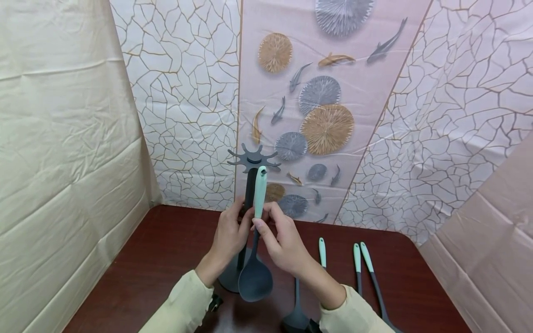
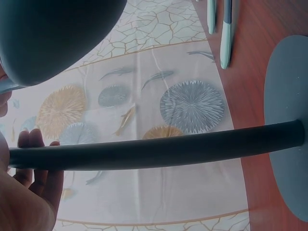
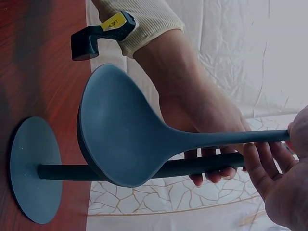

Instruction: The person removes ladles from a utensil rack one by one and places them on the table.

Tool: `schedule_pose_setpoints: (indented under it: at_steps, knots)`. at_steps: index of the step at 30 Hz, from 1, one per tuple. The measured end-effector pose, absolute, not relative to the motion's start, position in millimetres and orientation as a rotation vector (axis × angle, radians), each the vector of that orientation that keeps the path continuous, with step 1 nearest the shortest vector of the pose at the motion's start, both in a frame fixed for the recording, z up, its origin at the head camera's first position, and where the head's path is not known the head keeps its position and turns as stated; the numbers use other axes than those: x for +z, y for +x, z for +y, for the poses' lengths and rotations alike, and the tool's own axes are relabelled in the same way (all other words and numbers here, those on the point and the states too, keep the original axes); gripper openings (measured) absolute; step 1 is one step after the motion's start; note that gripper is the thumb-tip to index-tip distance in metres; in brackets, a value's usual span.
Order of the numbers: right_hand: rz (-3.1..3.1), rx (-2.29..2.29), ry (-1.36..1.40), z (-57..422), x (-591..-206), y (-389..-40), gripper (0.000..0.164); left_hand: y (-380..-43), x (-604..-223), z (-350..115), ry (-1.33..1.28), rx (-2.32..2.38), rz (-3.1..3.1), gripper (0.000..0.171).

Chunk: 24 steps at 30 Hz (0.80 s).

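In the head view my left hand (image 1: pixel 230 236) holds the dark upright pole (image 2: pixel 168 148) of a utensil stand, its fingers curled round it. The stand has a ring of hooks (image 1: pixel 254 158) at the top and a round grey base (image 3: pixel 36 192) on the table. My right hand (image 1: pixel 286 240) pinches a ladle (image 1: pixel 255 280) where its mint-green handle (image 1: pixel 260 192) meets the dark shaft. The ladle is upright, bowl down, in front of the pole. Its handle top reaches just below the hooks, and whether it touches them cannot be told.
On the brown table (image 1: pixel 175 249) to the right lie several mint-handled utensils: a dark-headed one (image 1: pixel 296 319) partly behind my right arm, and two side by side (image 1: pixel 357 259) farther right. Patterned cloth (image 1: pixel 187 115) hangs behind the table, with plain cloth at both sides.
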State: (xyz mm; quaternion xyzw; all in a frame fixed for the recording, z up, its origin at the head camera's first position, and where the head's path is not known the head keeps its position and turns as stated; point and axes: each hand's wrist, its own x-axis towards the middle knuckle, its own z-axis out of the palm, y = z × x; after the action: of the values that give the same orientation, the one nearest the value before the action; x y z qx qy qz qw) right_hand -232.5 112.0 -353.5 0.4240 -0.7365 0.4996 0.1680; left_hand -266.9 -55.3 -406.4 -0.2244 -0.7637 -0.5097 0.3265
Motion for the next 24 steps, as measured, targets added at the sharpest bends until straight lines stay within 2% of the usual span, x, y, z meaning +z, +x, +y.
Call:
schedule_pose_setpoints:
  at_steps: [24]
  knots:
    - [-2.138, 1.521, 1.218, 118.9, -354.1, -230.3, 0.014, -266.0, -406.0, -55.2, -0.592, -1.333, -1.999, 0.011]
